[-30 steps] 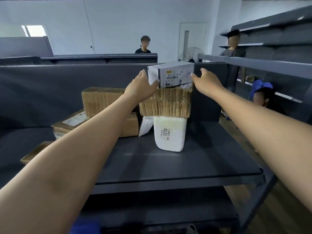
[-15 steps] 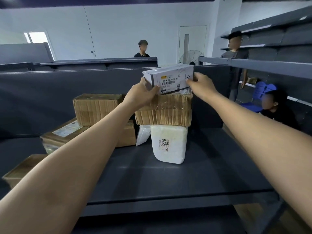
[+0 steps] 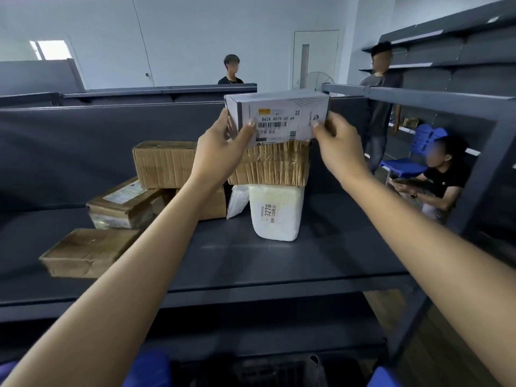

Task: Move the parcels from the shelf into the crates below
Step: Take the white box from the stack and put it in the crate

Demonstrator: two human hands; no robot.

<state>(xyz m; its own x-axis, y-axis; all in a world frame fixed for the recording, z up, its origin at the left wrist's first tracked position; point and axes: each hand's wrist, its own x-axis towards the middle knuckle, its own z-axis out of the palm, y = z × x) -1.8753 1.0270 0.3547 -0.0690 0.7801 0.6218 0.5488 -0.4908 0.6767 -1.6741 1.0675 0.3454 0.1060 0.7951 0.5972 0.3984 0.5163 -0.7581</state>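
As held — one box (image 3: 279,118), two hands (image 3: 220,152)

Dark shelf (image 3: 279,263) — brown boxes (image 3: 89,251), white packet (image 3: 275,213).

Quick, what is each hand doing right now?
Left hand: closed on the left end of the white box.
Right hand: closed on the right end of the same white box.

White box (image 3: 282,118) between both hands
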